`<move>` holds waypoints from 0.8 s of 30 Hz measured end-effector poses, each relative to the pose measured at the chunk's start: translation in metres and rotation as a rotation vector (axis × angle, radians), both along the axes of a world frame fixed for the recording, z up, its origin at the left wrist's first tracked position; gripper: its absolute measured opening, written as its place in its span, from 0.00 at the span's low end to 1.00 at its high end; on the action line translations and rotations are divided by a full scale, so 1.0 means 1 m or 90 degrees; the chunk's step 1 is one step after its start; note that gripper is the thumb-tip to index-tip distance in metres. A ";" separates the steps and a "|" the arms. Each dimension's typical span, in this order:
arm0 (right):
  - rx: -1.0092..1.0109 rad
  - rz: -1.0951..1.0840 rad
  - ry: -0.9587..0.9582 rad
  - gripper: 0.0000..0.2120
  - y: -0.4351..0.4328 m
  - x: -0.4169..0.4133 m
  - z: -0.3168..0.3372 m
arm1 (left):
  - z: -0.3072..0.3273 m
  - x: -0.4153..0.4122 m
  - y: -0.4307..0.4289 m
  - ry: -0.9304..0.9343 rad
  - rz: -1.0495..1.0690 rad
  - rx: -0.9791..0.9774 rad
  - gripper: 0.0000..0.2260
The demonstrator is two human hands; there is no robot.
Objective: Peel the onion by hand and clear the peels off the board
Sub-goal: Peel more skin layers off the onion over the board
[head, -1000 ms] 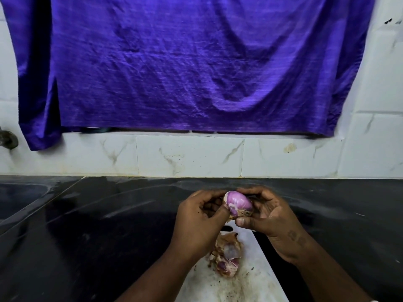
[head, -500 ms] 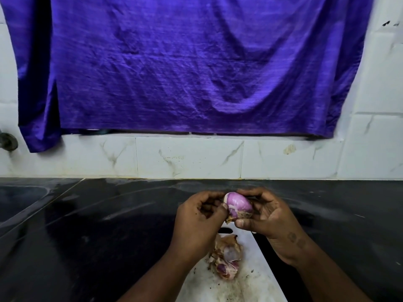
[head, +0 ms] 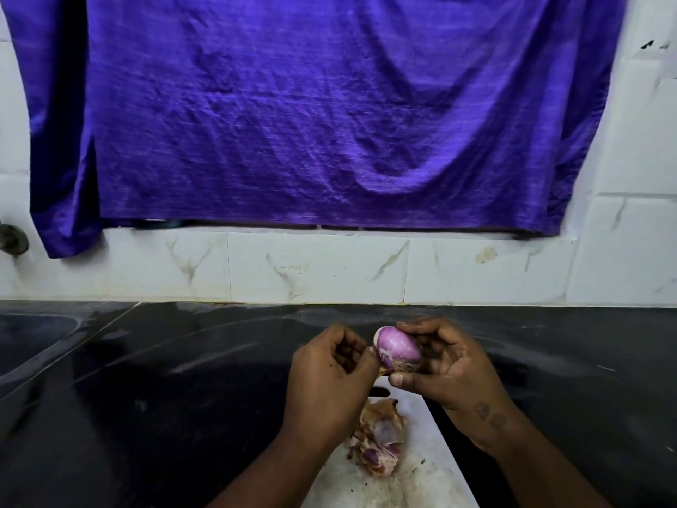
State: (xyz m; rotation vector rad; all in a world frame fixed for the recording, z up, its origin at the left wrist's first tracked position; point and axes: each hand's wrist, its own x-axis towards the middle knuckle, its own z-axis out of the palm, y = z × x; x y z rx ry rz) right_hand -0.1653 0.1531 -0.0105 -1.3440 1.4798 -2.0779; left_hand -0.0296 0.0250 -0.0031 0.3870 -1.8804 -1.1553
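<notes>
A small purple onion (head: 397,349), mostly bare of dry skin, is held above the counter. My right hand (head: 445,364) cups it from the right, thumb under its root end. My left hand (head: 329,375) is at its left side, fingertips pinching a brown scrap of skin at the onion's lower left. Below the hands lies a white cutting board (head: 421,467), stained and speckled. A heap of brown and pink peels (head: 379,439) rests on the board's upper left part.
The board sits on a glossy black counter (head: 165,390). A white tiled wall (head: 315,267) runs behind it, with a large purple cloth (head: 311,111) hanging over it. A metal fitting (head: 13,242) sticks out of the wall at far left.
The onion has turned in my hands and more of its purple surface shows. My left hand has drawn slightly left, pulling at the skin. The peel heap has not moved.
</notes>
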 end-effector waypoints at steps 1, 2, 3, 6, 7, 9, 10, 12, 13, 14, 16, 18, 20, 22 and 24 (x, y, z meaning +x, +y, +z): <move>-0.001 -0.005 0.005 0.28 0.000 0.000 0.000 | 0.001 0.000 0.001 0.000 -0.018 0.012 0.09; -0.003 -0.006 0.007 0.28 -0.001 -0.001 -0.001 | 0.001 0.001 0.002 0.002 -0.037 0.028 0.09; -0.004 -0.005 0.009 0.28 -0.001 -0.001 -0.001 | 0.001 0.001 0.003 0.004 -0.049 0.042 0.08; -0.002 -0.007 0.025 0.28 0.000 -0.001 -0.002 | 0.003 0.001 0.004 0.002 -0.056 0.062 0.08; -0.001 -0.010 0.031 0.28 0.000 -0.002 -0.002 | 0.003 0.001 0.004 0.001 -0.057 0.065 0.08; -0.002 -0.015 0.042 0.28 0.000 -0.002 -0.002 | 0.004 0.002 0.004 0.002 -0.059 0.069 0.07; -0.002 -0.016 0.047 0.28 0.000 -0.002 -0.002 | 0.005 0.002 0.004 0.004 -0.061 0.071 0.07; 0.004 -0.023 0.056 0.28 0.000 -0.003 -0.001 | 0.006 0.001 0.004 0.009 -0.070 0.084 0.06; 0.005 -0.026 0.058 0.27 0.001 -0.003 -0.001 | 0.006 0.001 0.004 0.011 -0.074 0.094 0.06; 0.005 -0.027 0.058 0.28 0.001 -0.003 -0.001 | 0.005 0.001 0.003 0.010 -0.078 0.104 0.06; 0.002 -0.025 0.056 0.28 0.001 -0.004 -0.001 | 0.005 0.001 0.002 0.004 -0.083 0.119 0.06; 0.000 -0.020 0.049 0.29 0.001 -0.004 -0.001 | 0.004 0.001 0.001 0.000 -0.085 0.125 0.06; 0.001 -0.018 0.038 0.30 0.000 -0.005 -0.001 | 0.004 0.000 -0.001 -0.005 -0.077 0.110 0.06; 0.000 -0.016 0.037 0.30 0.001 -0.006 -0.001 | 0.003 -0.001 -0.002 -0.008 -0.067 0.093 0.06; 0.002 -0.011 0.039 0.30 0.001 -0.006 -0.001 | 0.003 -0.001 -0.002 -0.004 -0.068 0.095 0.06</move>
